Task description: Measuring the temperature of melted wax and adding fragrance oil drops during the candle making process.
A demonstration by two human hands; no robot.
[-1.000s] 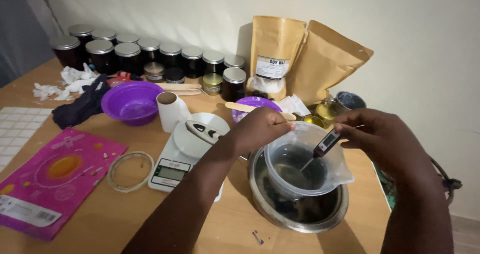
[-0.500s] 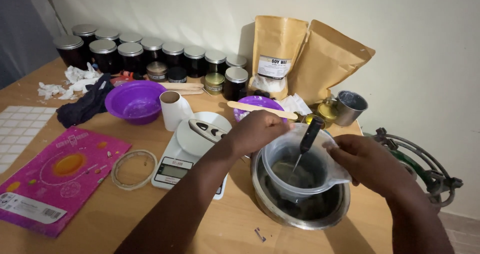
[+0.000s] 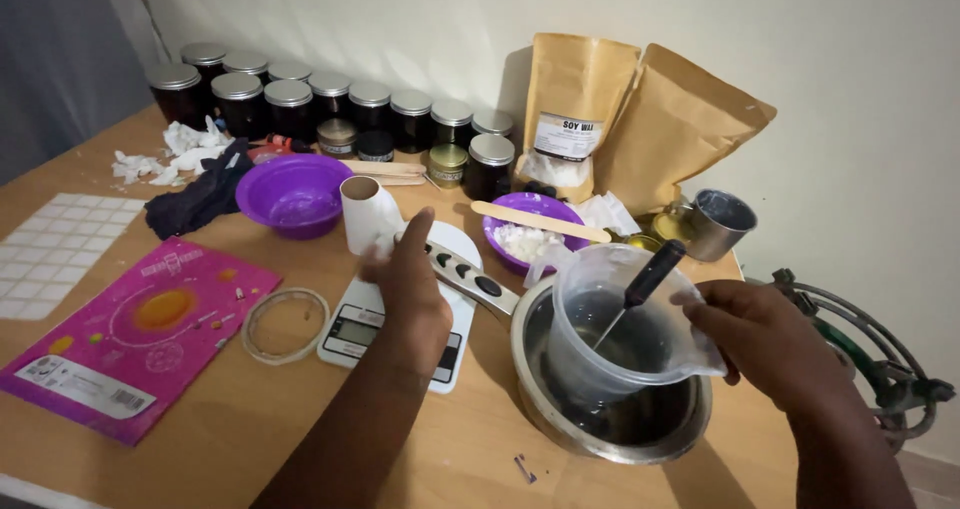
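Observation:
A clear plastic jug (image 3: 600, 319) sits inside a steel saucepan (image 3: 530, 369) on the wooden table. A probe thermometer with a black handle (image 3: 652, 272) leans in the jug, its tip down in the liquid. My right hand (image 3: 760, 339) grips the jug's right side. My left hand (image 3: 410, 289) hovers over a white kitchen scale (image 3: 350, 334), just left of the saucepan's handle (image 3: 470, 279). Its thumb is raised and its fingers reach close to a white paper roll (image 3: 365, 214). I see nothing in that hand.
Dark lidded jars (image 3: 330, 104) line the back wall beside two brown paper bags (image 3: 590, 119). Also here are an empty purple bowl (image 3: 295, 194), a purple bowl of white flakes (image 3: 530, 239) with a wooden stick, a metal cup (image 3: 715, 224), a pink booklet (image 3: 130, 334) and a clear ring (image 3: 285, 324).
My right hand let go of the thermometer, which now leans in the jug, and took the jug's side. My left hand left the jug and moved left over the scale.

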